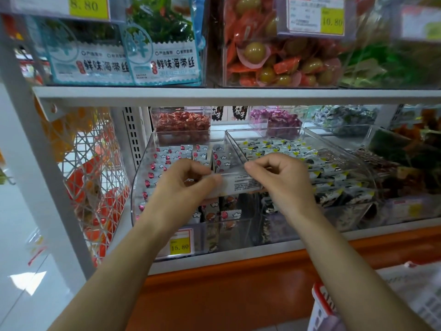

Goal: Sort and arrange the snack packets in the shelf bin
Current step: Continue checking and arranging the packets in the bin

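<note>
1. Left hand (183, 182): fingers curled, thumb and fingertips pinching the left end of a white packet (241, 185).
2. Right hand (281, 177): fingers curled, pinching the same packet at its right end, near the top edge.
3. The white packet is held level between the two hands, small print facing the camera. It sits over the front of the left bin (140, 168), close to where that bin meets its neighbour.
4. The left bin is clear plastic and tilted forward. It holds cloud-print packets (171, 154) with red dots, ranked in rows at the back and looser at the front.
5. The right bin (368, 173) is also clear and just beside the left one. It is filled with dark-and-yellow packets (269, 145).
6. A yellow price tag (180, 244) reading 15.80 sits on the shelf front below the left bin.
7. A tub of red sweets (181, 120) stands behind the left bin.
8. Seaweed packs (167, 51) stand upright on the shelf above.
9. A white wire basket (95, 163) hangs at the left; its contents are orange-red, otherwise unclear.
</note>
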